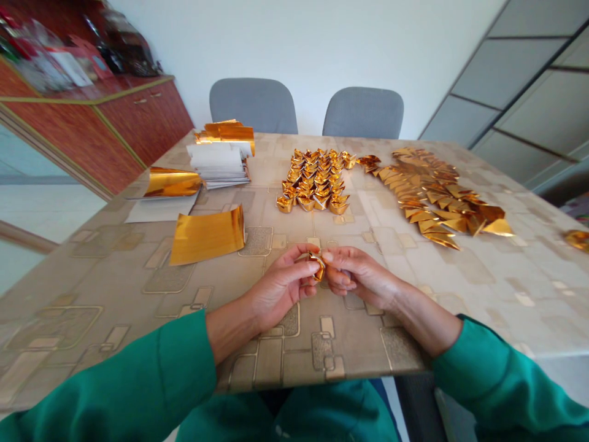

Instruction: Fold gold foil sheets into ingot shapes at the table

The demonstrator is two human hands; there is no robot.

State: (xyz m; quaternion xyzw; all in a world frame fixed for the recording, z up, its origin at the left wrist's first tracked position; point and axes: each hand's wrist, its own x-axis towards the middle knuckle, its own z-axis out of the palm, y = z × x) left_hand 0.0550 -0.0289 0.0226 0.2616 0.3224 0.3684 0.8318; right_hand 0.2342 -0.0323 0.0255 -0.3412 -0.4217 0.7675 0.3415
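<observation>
Both hands are pinched on the same thing: the left hand (280, 285) and right hand (356, 276) meet fingertip to fingertip around a small folded gold foil piece (317, 266), held just above the near middle of the table (138, 294).

I'd guess it weighs next to nothing. It looks like thin, shiny foil paper, so probably slick, quick to crease and easy to crush. It's best gripped lightly by the ends or folded edges, not the puffy middle.

Just to the left lies a loose gold sheet (207, 236). Farther back there's a neat block of folded ingots (315, 181), with a spread of flat folded pieces (432, 193) to the right and a paper stack (221, 162) far left.

I can't read any brand, label or writing anywhere.
</observation>
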